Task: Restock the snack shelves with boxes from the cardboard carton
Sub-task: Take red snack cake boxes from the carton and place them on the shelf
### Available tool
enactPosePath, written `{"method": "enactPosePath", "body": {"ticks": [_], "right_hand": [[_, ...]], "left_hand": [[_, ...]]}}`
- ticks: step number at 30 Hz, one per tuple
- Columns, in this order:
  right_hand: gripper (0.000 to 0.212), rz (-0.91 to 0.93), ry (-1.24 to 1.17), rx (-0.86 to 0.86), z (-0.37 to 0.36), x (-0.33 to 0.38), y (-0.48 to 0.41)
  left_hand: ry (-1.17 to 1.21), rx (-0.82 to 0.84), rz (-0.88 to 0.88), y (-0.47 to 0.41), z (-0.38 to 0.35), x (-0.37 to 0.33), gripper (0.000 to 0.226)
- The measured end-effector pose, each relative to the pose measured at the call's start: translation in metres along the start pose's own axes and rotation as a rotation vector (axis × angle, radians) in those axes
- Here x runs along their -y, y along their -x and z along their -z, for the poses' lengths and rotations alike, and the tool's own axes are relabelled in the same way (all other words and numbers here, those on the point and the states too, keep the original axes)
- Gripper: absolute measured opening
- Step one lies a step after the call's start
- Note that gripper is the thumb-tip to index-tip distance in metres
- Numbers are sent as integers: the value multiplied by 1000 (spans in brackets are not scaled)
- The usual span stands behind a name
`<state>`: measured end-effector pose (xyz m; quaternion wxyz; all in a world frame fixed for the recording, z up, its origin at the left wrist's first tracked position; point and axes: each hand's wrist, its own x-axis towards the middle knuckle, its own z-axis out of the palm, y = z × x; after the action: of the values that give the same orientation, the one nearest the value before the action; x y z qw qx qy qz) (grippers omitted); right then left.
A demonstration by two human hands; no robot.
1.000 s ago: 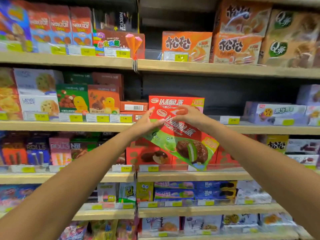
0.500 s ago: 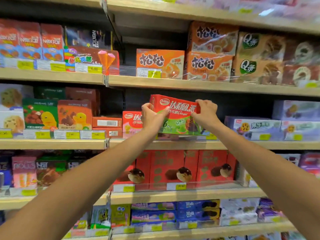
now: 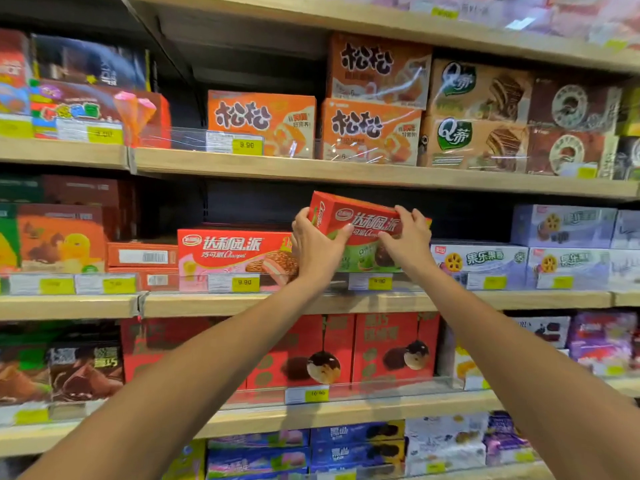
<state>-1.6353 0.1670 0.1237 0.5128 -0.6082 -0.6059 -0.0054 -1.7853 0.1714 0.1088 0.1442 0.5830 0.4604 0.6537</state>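
Your left hand and right hand both grip the red-and-green box by its ends; light, stiff card, so hold the edges

The red-and-green cardboard snack box bore white lettering on its red upper half and a dark round cake on its green lower band. The red-and-pink cardboard box showed a brown sandwich cake with a pink filling. Orange cardboard boxes carried dark brown characters outlined in white. Lilac cardboard boxes showed yellow flower-shaped biscuits. Small paper price tags were yellow and white, the wooden shelves pale beige.
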Motion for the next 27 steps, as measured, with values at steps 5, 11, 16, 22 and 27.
{"method": "enactPosePath", "body": {"ticks": [5, 11, 16, 22, 27], "right_hand": [[62, -6, -50, 28, -2, -9, -14], [63, 14, -1, 68, -8, -21, -22], [62, -17, 140, 93, -12, -29, -34], [57, -86, 162, 245, -26, -35, -33], [49, -79, 134, 271, -35, -36, -27]], "left_hand": [[-104, -31, -138, -8, -18, 1, 80], [-95, 58, -48, -28, -33, 14, 83], [-190, 216, -53, -38, -44, 17, 75], [-409, 327, -112, -52, -29, 17, 44], [-733, 316, -467, -45, -26, 25, 63]]}}
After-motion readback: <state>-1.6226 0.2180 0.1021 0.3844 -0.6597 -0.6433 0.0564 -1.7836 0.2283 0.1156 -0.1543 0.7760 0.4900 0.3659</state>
